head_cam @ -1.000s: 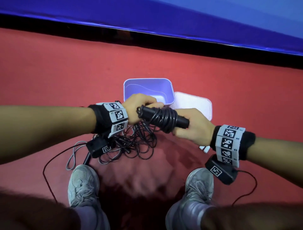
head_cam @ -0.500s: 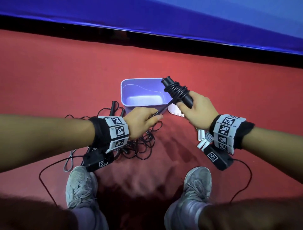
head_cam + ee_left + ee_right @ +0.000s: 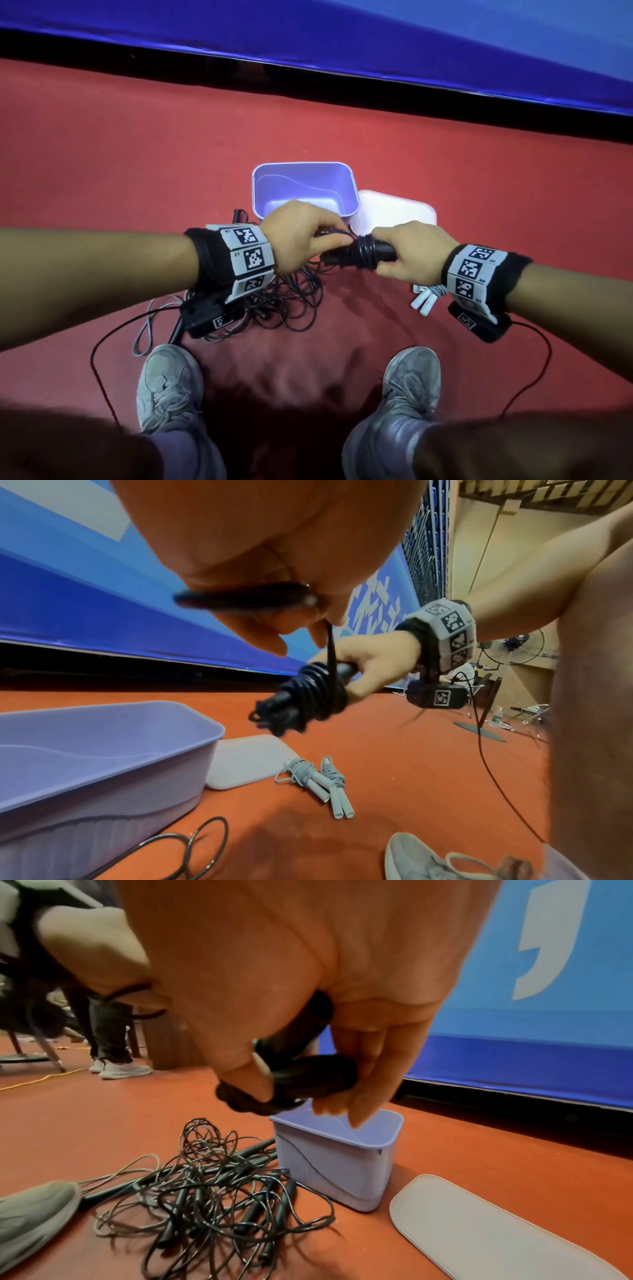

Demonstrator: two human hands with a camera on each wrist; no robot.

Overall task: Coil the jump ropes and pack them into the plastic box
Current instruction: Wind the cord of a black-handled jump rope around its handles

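Hands have drawn together since half a second ago: the right hand (image 3: 412,255) then held the wrapped rope up over the box's near right corner, and now it has dropped low and level, meeting the left hand (image 3: 301,236) in front of the box (image 3: 305,171). The right hand's fingers curl round the black handles (image 3: 344,669) of the jump rope (image 3: 363,255), whose thin glossy cord is wound in tight turns about them. The left hand pinches the loose end of that cord just beside the bundle, fingers bent. The lilac plastic box, rounded and with nothing inside, stands on the red floor (image 3: 137,154), its pale flat lid (image 3: 394,212) touching its right side. A loose tangle of black ropes (image 3: 212,1191) lies left of the box; a grey rope (image 3: 315,780), already coiled round its grey handles, lies near the lid.
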